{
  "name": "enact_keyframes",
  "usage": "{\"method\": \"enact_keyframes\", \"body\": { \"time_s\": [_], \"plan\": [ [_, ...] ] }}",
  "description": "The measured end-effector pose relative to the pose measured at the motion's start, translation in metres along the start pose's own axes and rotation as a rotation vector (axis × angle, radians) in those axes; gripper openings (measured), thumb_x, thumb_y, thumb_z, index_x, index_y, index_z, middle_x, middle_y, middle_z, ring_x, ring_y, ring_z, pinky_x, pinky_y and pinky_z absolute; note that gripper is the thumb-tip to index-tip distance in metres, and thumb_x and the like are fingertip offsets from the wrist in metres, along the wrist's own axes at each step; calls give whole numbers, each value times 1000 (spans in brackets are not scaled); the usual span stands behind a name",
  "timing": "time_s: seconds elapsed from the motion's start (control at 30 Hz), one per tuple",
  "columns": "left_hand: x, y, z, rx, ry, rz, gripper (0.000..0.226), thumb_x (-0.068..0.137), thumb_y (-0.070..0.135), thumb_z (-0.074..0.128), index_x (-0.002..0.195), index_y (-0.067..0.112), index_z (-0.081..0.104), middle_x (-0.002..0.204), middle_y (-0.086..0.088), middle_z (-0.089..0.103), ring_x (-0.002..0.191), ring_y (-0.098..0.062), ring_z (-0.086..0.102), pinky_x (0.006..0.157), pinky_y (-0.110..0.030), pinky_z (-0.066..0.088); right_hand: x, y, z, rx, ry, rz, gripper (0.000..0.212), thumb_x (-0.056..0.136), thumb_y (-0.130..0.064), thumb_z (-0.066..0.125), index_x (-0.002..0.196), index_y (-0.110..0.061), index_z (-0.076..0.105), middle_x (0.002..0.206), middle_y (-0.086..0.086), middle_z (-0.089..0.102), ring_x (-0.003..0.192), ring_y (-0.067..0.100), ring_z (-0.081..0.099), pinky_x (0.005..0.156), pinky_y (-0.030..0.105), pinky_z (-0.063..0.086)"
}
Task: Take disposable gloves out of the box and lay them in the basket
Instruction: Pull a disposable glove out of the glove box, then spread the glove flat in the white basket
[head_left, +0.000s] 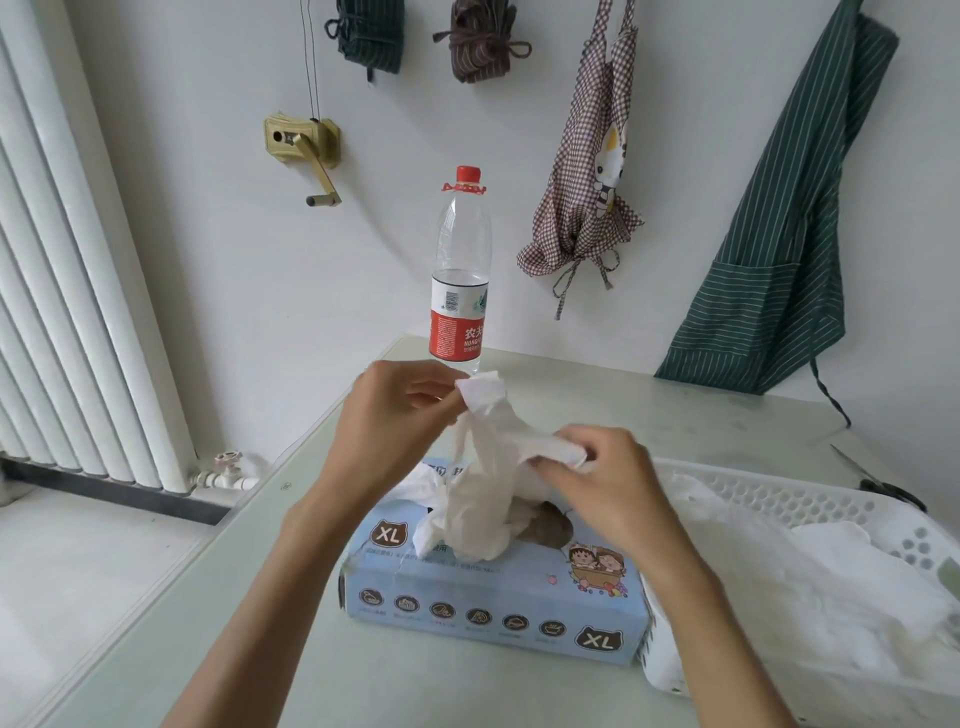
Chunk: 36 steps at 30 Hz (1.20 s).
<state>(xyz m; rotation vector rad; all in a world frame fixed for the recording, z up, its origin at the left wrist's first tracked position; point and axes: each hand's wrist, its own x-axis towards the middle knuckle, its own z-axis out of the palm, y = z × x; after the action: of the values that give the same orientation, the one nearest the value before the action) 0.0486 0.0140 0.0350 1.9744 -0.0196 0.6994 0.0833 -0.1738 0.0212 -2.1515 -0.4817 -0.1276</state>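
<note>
Both hands' grip (597, 467) on glove (483, 499) above box (493, 613); gloves (779, 587) in basket (810, 499).

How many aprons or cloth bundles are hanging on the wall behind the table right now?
4: a dark green bundle at top centre-left, a brown striped bundle beside it, a checked apron right of the bottle, and a green striped apron at far right. More may hang out of frame.

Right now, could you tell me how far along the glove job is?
Partly done: several gloves already lie in the white basket. In hand: the left hand and right hand each pinch one end of a glove held above the blue box. Left: this glove still has to go into the basket, and more gloves stick out of the box opening.
</note>
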Motion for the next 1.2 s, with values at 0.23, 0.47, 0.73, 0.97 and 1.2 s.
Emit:
{"method": "enact_keyframes", "body": {
  "time_s": [0.23,0.47,0.73,0.97,1.2],
  "plan": [
    [1,2,-8,-8,-23,-50,4,79,28,71,82,27,73,74,11,73,72,0,67,69,-15,50,0,-14,-19,377,28,-28,9,87,-9,64,89,-16,68,84,2,74,83,16,67,77,25,52],
    [2,9,-18,-33,-5,-24,48,81,-7,58,107,33,62,108,25,63,101,7,58,85,-20,50,-3,-12,-15,211,16,-16,5,85,-21,68,84,-23,72,71,-3,73,71,13,68,67,26,52],
    [-15,31,1,219,-390,42,54,80,57,62,129,38,46,126,24,49,119,6,45,100,-20,39,-4,-12,-13,178,-64,8,13,78,-22,75,72,-33,74,67,-2,70,63,6,62,69,28,53],
    [-17,30,6,296,-400,8,8,85,27,69,92,25,69,87,11,72,82,-3,67,82,-34,56,-19,-11,-60,141,-244,38,19,69,-24,85,86,-27,75,68,-4,68,69,4,64,76,21,51],
    [-3,79,12,182,-393,37,12,88,30,63,94,21,69,90,5,72,84,-8,68,82,-32,55,-41,3,-124,114,-87,106,5,80,-30,74,82,-26,74,86,-4,73,81,11,65,74,17,47]
  ]
}}
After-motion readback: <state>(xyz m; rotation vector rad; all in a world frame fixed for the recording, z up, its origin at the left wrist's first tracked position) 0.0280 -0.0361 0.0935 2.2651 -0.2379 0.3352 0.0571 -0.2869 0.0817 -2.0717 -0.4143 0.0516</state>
